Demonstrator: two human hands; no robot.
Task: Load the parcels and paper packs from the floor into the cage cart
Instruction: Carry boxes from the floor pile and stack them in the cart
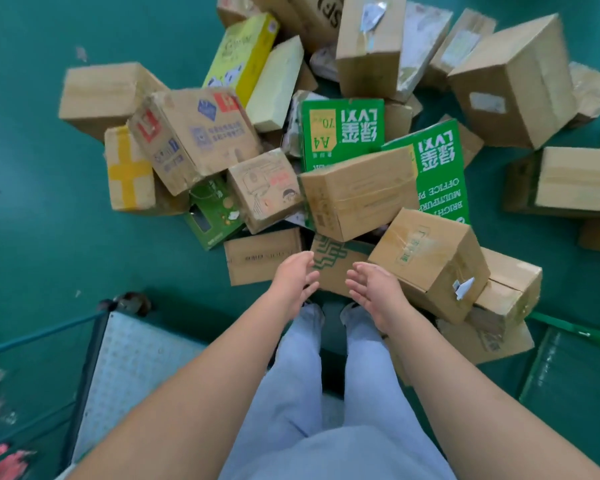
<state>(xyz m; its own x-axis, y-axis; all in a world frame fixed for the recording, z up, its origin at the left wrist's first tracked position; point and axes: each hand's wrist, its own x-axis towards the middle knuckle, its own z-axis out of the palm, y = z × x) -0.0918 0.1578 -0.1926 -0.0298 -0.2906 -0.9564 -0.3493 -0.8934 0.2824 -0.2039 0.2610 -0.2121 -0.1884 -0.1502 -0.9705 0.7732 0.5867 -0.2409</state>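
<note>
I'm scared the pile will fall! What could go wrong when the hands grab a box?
The plain brown cardboard box lies tilted on top of the green paper packs; pulling a lower parcel could topple it. The taped brown box beside the right hand leans too. Boxes crowd the feet, a possible trip hazard.

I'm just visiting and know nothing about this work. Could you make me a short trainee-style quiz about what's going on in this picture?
1. True or false: both hands, the left hand and the right hand, hold nothing.
2. What colour are the paper packs marked A4? A) red B) green C) blue
3. Fill in: the cage cart stands on the person's ____ side.

Key: 1 true; 2 B; 3 left.
</note>
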